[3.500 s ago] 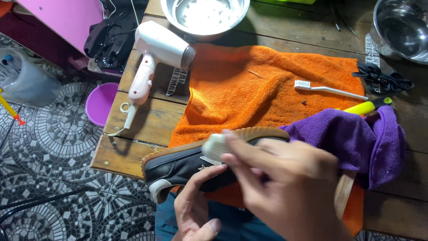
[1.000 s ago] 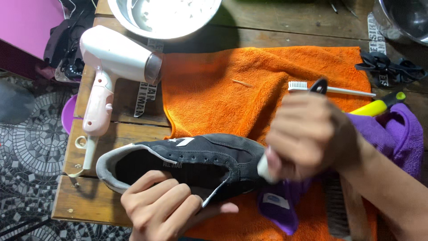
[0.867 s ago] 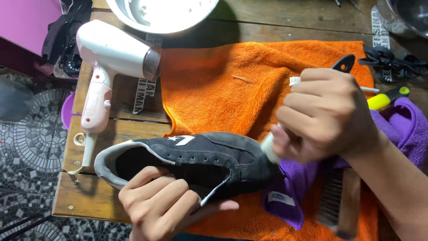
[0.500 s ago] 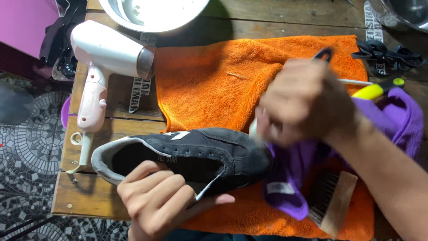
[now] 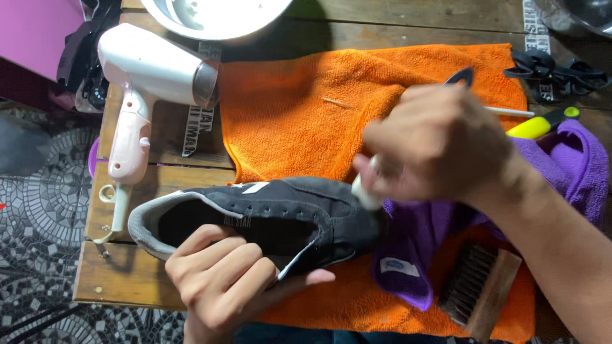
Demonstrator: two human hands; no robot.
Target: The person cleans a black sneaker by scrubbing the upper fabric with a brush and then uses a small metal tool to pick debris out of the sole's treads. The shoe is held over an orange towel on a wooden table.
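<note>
My left hand (image 5: 236, 280) grips the near side of a black canvas shoe (image 5: 280, 213) with a grey lining, holding it on its side with the toe to the right. My right hand (image 5: 440, 143) is closed around a small white pad (image 5: 363, 194) and presses it on the toe of the shoe; this hand is blurred. The shoe lies over the front edge of an orange towel (image 5: 299, 121) spread on a wooden table (image 5: 121, 280).
A white and pink hair dryer (image 5: 150, 83) lies at the left. A metal bowl (image 5: 210, 16) stands at the back. A purple cloth (image 5: 574, 165) and a wooden brush (image 5: 478, 290) lie to the right, with a yellow-handled tool (image 5: 539, 124) and black straps (image 5: 554, 67) behind.
The shoe was turned over from sole up to opening up. My right hand has since slid the white pad back and forth along the toe, now towards the left.
</note>
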